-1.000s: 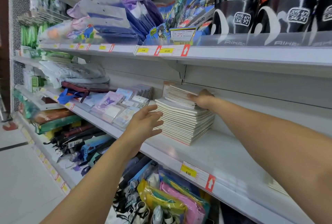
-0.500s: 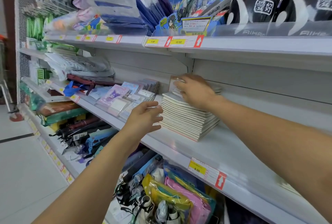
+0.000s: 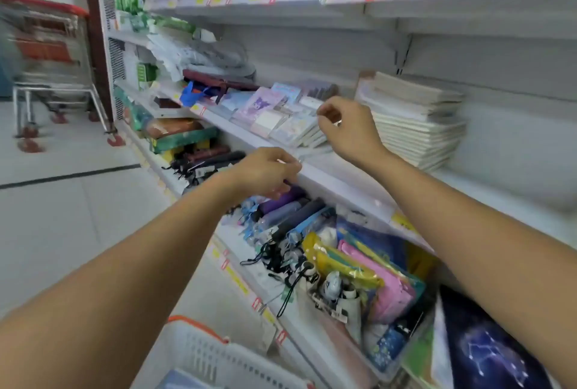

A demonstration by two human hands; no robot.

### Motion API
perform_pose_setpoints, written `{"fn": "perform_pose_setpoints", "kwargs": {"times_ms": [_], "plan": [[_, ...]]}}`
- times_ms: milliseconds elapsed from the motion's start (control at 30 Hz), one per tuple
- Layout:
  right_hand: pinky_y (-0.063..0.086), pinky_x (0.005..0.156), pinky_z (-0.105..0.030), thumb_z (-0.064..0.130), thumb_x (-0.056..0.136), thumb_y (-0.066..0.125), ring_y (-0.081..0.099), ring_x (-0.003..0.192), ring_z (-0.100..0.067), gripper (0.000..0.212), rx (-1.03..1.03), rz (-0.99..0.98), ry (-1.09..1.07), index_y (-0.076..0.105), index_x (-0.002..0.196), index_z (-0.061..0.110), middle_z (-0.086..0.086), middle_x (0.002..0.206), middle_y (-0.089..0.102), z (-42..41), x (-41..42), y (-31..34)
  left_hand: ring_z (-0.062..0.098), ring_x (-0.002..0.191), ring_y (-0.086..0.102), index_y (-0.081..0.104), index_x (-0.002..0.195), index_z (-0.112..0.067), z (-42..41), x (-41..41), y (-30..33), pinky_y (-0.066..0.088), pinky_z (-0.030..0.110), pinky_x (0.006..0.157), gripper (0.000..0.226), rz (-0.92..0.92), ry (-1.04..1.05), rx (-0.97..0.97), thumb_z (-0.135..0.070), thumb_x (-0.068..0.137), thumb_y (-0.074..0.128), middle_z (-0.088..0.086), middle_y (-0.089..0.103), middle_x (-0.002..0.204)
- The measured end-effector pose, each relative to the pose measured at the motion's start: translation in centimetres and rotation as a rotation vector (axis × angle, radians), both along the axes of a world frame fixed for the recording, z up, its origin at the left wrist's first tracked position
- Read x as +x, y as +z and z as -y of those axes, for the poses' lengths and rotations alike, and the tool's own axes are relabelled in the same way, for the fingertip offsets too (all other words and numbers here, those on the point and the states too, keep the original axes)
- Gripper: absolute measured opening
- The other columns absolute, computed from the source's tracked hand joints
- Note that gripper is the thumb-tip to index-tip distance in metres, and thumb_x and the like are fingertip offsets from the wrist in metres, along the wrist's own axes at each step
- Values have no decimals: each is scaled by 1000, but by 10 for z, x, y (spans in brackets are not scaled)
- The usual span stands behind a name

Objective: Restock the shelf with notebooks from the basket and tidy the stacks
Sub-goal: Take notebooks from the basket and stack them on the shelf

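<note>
Head view, only cam. Change vs a sec ago: both hands are off the notebook stack [image 3: 415, 120] and pulled back toward the shelf edge; view has swung down/left, so the basket [image 3: 218, 360] now shows at the bottom.

Right hand [image 3: 349, 129] was flat on top of the stack, now sits just left of it, over the small pastel notepads [image 3: 281, 117]. Fingers curled loosely, nothing visibly gripped. Left hand [image 3: 265, 170] is at the front lip of the shelf [image 3: 340, 185], fingers bunched as if pinching the lip; frame is blurred, can't tell if it holds anything.

Meaning, IMO: this batch is placed and squared enough, hands released. Next is prob. a reach down to the basket for more, or straightening the notepad row. Restock looks mid-way: plenty of bare shelf right of the stack.

Task items: notebooks are on the mid shelf against the back panel, stack in two tiers, upper tier set back and slightly askew vs lower. More stock is presumably in the basket, contents barely visible.

Materials/shapes:
- notebooks: thin, flat, cream paper covers, edges form fine layered lines
- shelf: white painted metal, smooth, yellow price tags w/ red arrows
- basket: white plastic lattice, orange rim
- below: folded umbrellas [image 3: 290, 217], cylindrical, fabric w/ wrist cords; glossy plastic pouches [image 3: 374, 282]
- far left: metal trolley [image 3: 50, 54], red trim, blurred
</note>
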State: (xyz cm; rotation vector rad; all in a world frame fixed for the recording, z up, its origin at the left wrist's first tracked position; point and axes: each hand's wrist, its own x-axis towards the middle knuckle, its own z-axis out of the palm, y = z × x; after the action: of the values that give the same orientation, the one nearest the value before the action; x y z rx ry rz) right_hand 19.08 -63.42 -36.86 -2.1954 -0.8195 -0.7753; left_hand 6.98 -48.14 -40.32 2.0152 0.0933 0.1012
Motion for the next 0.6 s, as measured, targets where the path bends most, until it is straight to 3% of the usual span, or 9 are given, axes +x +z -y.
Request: {"fn": "perform_pose_setpoints", "kwargs": {"times_ms": [67, 133, 233, 333, 433, 500, 533, 600], "plan": [[52, 69, -28, 16, 87, 61, 64, 68, -13, 10, 119, -238, 151, 70, 85, 12, -1, 74, 70, -35, -46, -71, 20, 92, 67, 61, 116, -14, -32, -27, -26, 57, 35, 79, 28, -187, -59, 341, -35, 99, 52, 3, 67, 107], [57, 67, -35, 20, 89, 65, 64, 63, -14, 12, -59, -589, 269, 71, 88, 10, -4, 72, 69, -70, -93, -162, 17, 96, 67, 60, 119, -17, -64, -60, -57, 57, 36, 84, 32, -465, -123, 593, -39, 99, 50, -1, 66, 109], [48, 87, -29, 45, 85, 74, 62, 104, -20, 51, -666, -916, 377, 65, 121, 9, -7, 115, 66, -104, -171, -288, 17, 103, 66, 57, 125, -18, -111, -109, -104, 55, 38, 90, 36, -827, -167, 764, -40, 98, 50, -2, 65, 113], [39, 107, -35, 65, 72, 76, 40, 138, -29, 107, -880, -1073, 252, 32, 150, 6, -13, 153, 36, -112, -228, -372, 20, 110, 63, 52, 129, -19, -142, -154, -123, 51, 40, 97, 37, -1056, -135, 747, -40, 99, 50, 0, 63, 123], [41, 108, -44, 55, 68, 84, 34, 141, -38, 125, -565, -1269, -104, 8, 151, 0, -23, 159, 15, -107, -256, -421, 18, 110, 63, 53, 129, -20, -160, -176, -121, 51, 41, 99, 37, -995, -74, 720, -41, 99, 50, -1, 63, 122], [42, 107, -41, 41, 68, 89, 35, 140, -39, 127, -305, -1388, -204, 4, 152, -1, -24, 158, 16, -103, -269, -443, 16, 108, 64, 55, 129, -20, -168, -182, -119, 52, 41, 98, 38, -906, -49, 721, -42, 99, 49, -3, 63, 118], [42, 105, -40, 37, 69, 89, 37, 140, -37, 122, -202, -1444, -209, 9, 152, -2, -23, 157, 23, -103, -274, -451, 15, 107, 64, 55, 128, -20, -171, -184, -119, 52, 41, 97, 38, -883, -41, 709, -42, 98, 49, -4, 64, 116], [50, 95, -38, 31, 69, 89, 53, 127, -34, 96, -37, -1503, -238, 38, 143, -3, -20, 143, 49, -102, -280, -461, 15, 106, 64, 56, 128, -21, -175, -187, -120, 52, 40, 97, 37, -872, -37, 679, -42, 98, 51, -5, 64, 114]]}}
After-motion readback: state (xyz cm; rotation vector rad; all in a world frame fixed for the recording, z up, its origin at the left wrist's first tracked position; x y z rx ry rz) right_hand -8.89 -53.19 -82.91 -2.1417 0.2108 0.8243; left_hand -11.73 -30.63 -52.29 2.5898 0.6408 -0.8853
